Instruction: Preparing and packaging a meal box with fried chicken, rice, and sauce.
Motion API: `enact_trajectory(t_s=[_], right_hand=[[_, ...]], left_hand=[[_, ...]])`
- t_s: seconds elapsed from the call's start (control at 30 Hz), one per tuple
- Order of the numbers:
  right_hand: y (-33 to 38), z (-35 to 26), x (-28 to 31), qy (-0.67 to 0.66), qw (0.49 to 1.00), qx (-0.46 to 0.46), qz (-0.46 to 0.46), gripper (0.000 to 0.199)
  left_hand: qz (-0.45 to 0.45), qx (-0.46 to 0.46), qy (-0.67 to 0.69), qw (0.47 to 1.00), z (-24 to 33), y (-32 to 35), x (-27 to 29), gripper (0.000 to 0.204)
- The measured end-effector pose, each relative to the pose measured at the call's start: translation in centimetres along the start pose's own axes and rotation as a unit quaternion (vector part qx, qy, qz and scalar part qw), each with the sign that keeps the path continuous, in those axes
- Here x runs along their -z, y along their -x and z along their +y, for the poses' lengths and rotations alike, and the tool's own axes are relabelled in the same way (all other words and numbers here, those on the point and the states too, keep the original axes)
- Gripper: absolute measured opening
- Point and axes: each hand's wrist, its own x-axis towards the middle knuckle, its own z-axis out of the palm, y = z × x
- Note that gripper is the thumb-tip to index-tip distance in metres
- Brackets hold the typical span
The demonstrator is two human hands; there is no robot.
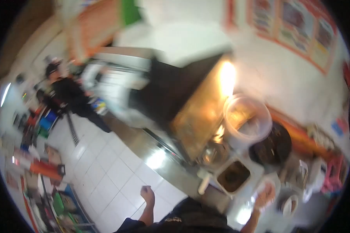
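My left hand (146,192) hangs in the air over the tiled floor, its fingers curled and nothing visible in them. To the right, my right hand (262,197) is over the counter at a pale round dish (275,186). Motion smears its fingers, so I cannot tell whether it grips the dish. Left of that hand sits a square white container (248,167) with dark brown contents. A light-coloured handle (203,182) sticks out beside this container. Near my right hand there is also a small white round cup or bowl (289,205).
A clear round tub (248,118) stands behind, next to a large dark pan (271,145). Bright flame or light (227,77) shows by a tilted metal panel (198,112). A pink basket (333,174) is at far right. One person in dark clothes (72,93) stands further left.
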Motion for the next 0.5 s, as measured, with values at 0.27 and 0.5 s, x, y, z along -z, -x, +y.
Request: enact_trajectory(t_s=[0.27, 0.5], right_hand=[[-3.6, -3.3, -10.3, 0.113, 0.982, 0.039, -0.145, 0.033], [-8.6, -2.7, -9.6, 0.031, 0.906, 0.338, -0.253, 0.034]], left_hand=[[0.261, -0.315, 0.378, 0.831, 40.8, -19.5, 10.0, 0.027], [0.208, -0.542, 0.323, 0.748, 61.4, -35.6, 21.0, 0.015]])
